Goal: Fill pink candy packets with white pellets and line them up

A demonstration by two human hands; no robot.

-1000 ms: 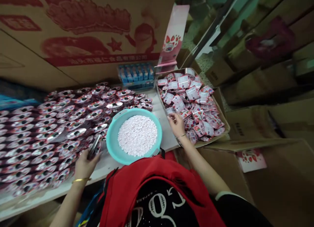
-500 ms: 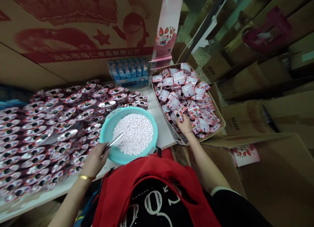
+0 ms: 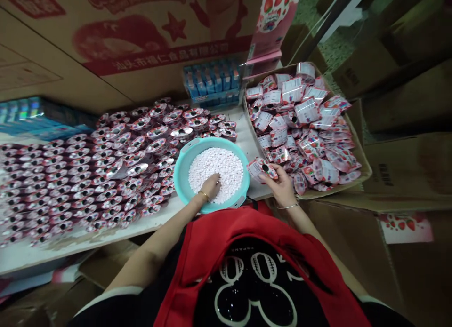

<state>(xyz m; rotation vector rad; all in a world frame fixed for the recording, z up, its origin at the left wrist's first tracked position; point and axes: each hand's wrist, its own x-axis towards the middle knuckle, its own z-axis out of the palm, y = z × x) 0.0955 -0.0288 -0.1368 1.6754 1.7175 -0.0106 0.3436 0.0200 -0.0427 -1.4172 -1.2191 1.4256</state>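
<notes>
My left hand [image 3: 211, 187] is closed and dips into small white candies [image 3: 226, 164] in a turquoise basin [image 3: 181, 164]. A small bit of the metal scoop [image 3: 219, 177] shows at its fingertips; the rest is hidden by the hand and the candies. Just right of the basin rim, my right hand [image 3: 282, 186] grips a shiny pink-and-white printed pouch [image 3: 257, 169] with a dark round hole facing up. Many similar pouches [image 3: 305, 113] lie heaped in a shallow cardboard box [image 3: 367, 169] beside that hand.
Rows of upright pouches [image 3: 95, 176] cover the table left of the basin. Blue packs [image 3: 213, 82] stand at the back, and more blue boxes [image 3: 42, 115] at the far left. Large printed cartons [image 3: 141, 44] form a wall behind. Open cardboard [image 3: 353, 242] lies at the right.
My left hand has moved right and down into the candies with the scoop. My right hand has lifted a pouch from the box and brought it left beside the basin. The view has shifted.
</notes>
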